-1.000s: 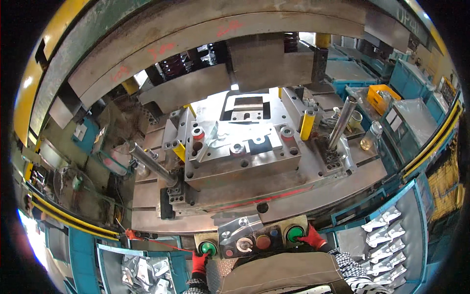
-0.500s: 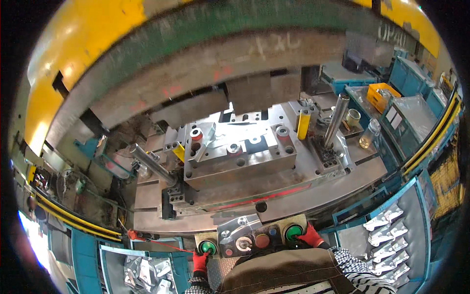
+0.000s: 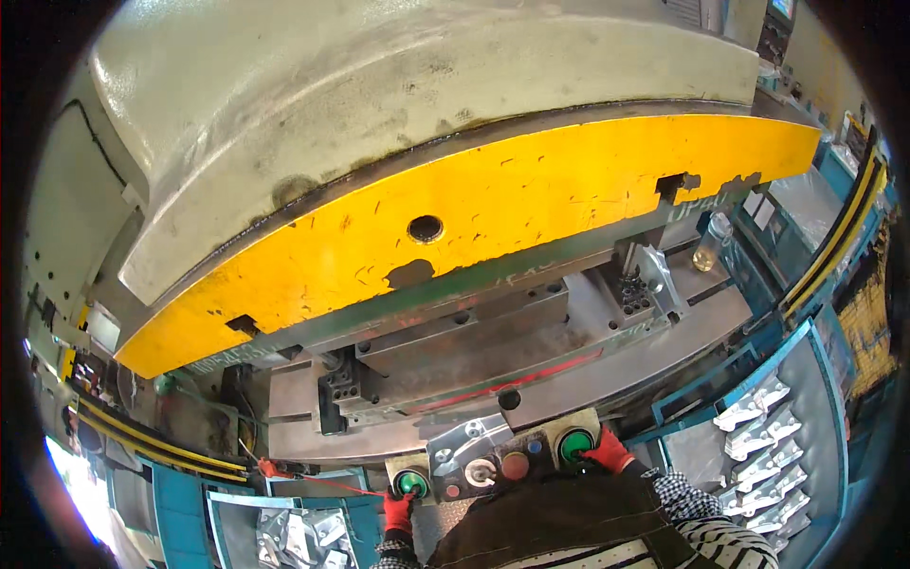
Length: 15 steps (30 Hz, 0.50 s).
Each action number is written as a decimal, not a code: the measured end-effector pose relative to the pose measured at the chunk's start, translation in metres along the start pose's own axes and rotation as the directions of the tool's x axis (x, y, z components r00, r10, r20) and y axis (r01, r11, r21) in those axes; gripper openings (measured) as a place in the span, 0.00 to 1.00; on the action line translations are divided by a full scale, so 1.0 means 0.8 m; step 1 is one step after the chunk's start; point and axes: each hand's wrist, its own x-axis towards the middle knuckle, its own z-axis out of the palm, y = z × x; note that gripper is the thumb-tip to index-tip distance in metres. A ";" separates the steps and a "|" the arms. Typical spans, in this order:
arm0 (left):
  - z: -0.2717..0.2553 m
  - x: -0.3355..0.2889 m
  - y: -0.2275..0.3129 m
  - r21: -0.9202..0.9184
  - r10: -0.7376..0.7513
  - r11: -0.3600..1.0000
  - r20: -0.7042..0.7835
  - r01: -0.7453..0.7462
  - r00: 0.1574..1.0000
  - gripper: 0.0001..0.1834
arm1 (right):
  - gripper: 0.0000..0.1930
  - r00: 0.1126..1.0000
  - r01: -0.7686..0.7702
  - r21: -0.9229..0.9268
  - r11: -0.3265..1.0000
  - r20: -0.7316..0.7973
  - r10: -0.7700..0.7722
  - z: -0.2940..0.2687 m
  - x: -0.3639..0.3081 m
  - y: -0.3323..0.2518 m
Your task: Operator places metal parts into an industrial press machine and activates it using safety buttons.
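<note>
My left hand [image 3: 397, 513], in a red glove, has its fingertips on a green push button [image 3: 411, 484] at the left end of a control box. At the box's right end, my right hand [image 3: 609, 452], also red-gloved, reaches onto a second green push button [image 3: 574, 446], thumb and fingers apart. Neither hand holds a loose object. Between them lies a shiny bent sheet-metal part [image 3: 469, 441], beside a red button [image 3: 515, 466]. Beyond the box, the yellow press slide [image 3: 531, 180] is lowered over the steel lower die [image 3: 464, 327], hiding most of it.
A blue-edged bin [image 3: 687, 455] at right holds stacked metal brackets [image 3: 763, 450]. More metal parts [image 3: 301, 539] fill a bin at lower left. Yellow-and-black guard rails [image 3: 156, 446] flank both sides. A clear bottle [image 3: 713, 242] stands at the bed's right end.
The press slide has come down, covering the die top, the bright sheet on it and the guide posts. Both hands remain on the green buttons.
</note>
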 end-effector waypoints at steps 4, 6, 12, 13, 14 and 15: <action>-0.022 0.001 -0.008 0.071 -0.015 0.997 -0.057 0.019 0.998 0.32 | 0.52 0.995 0.065 0.074 0.995 0.076 -0.071 -0.012 0.001 -0.030; -0.029 0.009 0.008 0.224 -0.150 0.965 0.059 0.134 0.987 0.28 | 0.51 0.987 0.115 0.121 0.986 0.097 -0.127 -0.024 0.003 -0.028; -0.027 0.078 0.194 0.757 0.148 0.547 0.331 -0.356 0.932 0.18 | 0.47 0.957 0.197 0.309 0.931 0.146 -0.251 -0.031 0.011 -0.040; 0.018 0.083 0.263 0.688 0.281 0.580 0.334 -0.436 0.900 0.17 | 0.47 0.957 0.202 0.328 0.923 0.135 -0.257 -0.033 0.011 -0.035; 0.067 0.077 0.341 0.588 0.430 0.603 0.330 -0.539 0.841 0.17 | 0.48 0.966 0.187 0.315 0.930 0.112 -0.232 -0.031 0.007 -0.025; 0.106 0.063 0.412 0.494 0.572 0.584 0.313 -0.644 0.758 0.17 | 0.48 0.971 0.169 0.311 0.935 0.108 -0.212 -0.025 0.004 -0.015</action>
